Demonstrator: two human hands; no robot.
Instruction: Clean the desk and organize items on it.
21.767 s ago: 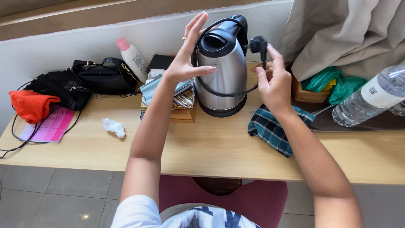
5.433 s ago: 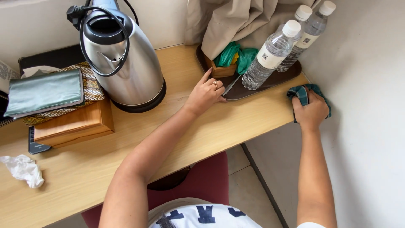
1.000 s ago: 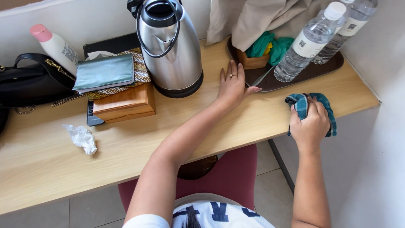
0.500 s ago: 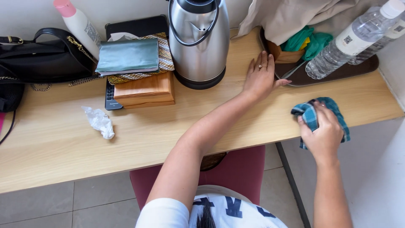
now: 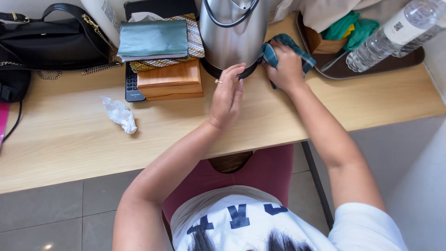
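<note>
Right hand [image 5: 284, 65] fingers clenched on checked cloth [image 5: 268, 52] against kettle [image 5: 232, 32] base; left hand [image 5: 226, 95] open, fingertips touching kettle.

Both bare forearms reach toward twelve o'clock. The left hand [image 5: 227, 93] stands on edge, fingers straight and together, a ring showing. The right hand [image 5: 284, 65], at its two o'clock, is curled, knuckles up.

Kettle [image 5: 232, 32]: top cut by upper edge; cloth [image 5: 285, 49]: mostly hidden under right hand [image 5: 284, 67]; bottle [image 5: 395, 37]: cap out of frame; handbag [image 5: 46, 39]: left side cropped
</note>
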